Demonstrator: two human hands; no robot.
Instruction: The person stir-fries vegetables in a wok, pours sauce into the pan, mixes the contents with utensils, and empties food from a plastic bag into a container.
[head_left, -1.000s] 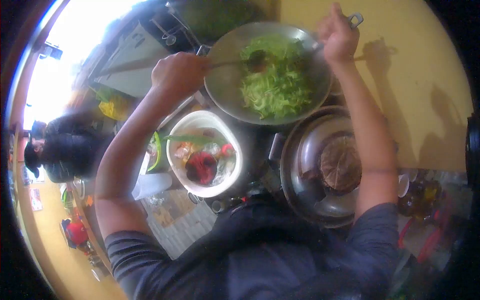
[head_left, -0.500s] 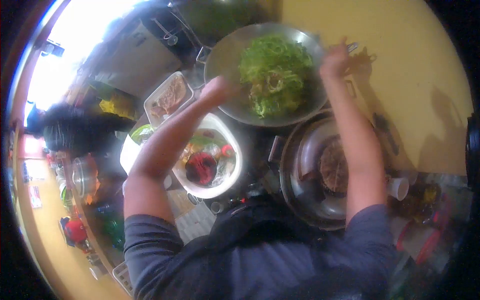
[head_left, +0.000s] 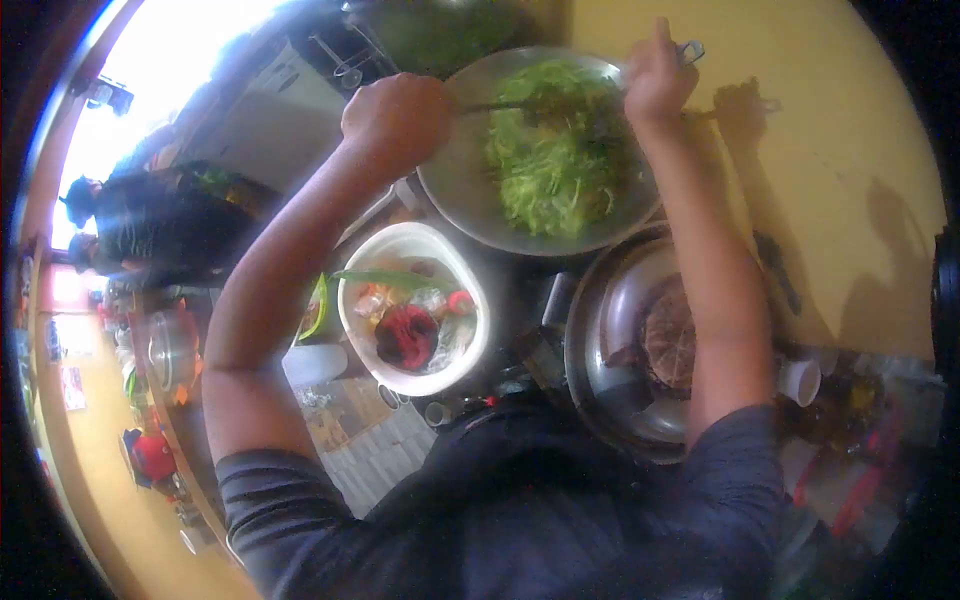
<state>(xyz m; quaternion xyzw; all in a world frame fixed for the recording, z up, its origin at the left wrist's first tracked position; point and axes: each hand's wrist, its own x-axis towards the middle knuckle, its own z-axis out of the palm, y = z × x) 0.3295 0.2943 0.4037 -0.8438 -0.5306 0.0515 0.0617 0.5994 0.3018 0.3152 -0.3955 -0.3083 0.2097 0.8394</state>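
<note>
Shredded green vegetable lies in a wide metal wok. My left hand is closed round the handle of a ladle-like utensil, whose dark head is among the greens. At the wok's right rim, my right hand is closed by the looped handle, with one finger pointing up; what it grips is partly hidden. Below the wok, a white tub holds scraps and something red. Beside it a large lidded pan is partly covered by my right forearm.
At the left stand people in dark clothes. A white cup is right of my right forearm. The yellow wall bounds the right side. Another green-filled pan sits beyond the wok.
My left hand has moved up and away from the wok's lower left edge, and the greens have shifted. The white container with meat, visible half a second ago, is now mostly behind my left arm.
</note>
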